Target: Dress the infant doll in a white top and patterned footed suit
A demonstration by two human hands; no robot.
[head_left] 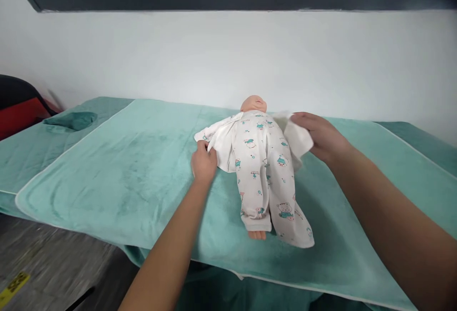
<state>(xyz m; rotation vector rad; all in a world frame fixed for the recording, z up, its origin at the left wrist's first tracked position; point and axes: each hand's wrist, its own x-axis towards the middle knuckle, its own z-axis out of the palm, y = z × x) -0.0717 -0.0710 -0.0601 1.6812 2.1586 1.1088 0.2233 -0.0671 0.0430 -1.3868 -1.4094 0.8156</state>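
Observation:
A baby doll (pixel 254 103) lies on its back on the green bed cover, head toward the wall. White printed baby clothes (pixel 250 143) cover its body and legs, and the toes of one foot show below a trouser leg. The top is spread apart at both sides. My left hand (pixel 204 162) pinches the edge of the top's left flap, close to a sleeve. On the other side, my right hand (pixel 321 137) grips the right flap, which is lifted and folded over with its plain white inside showing.
The green cover (pixel 143 173) spreads over the whole bed, with a round face hole (pixel 71 121) at the far left. A white wall (pixel 160 58) stands right behind it. Something red and black (pixel 23 108) is at the left edge, and dark floor (pixel 53 258) shows at lower left.

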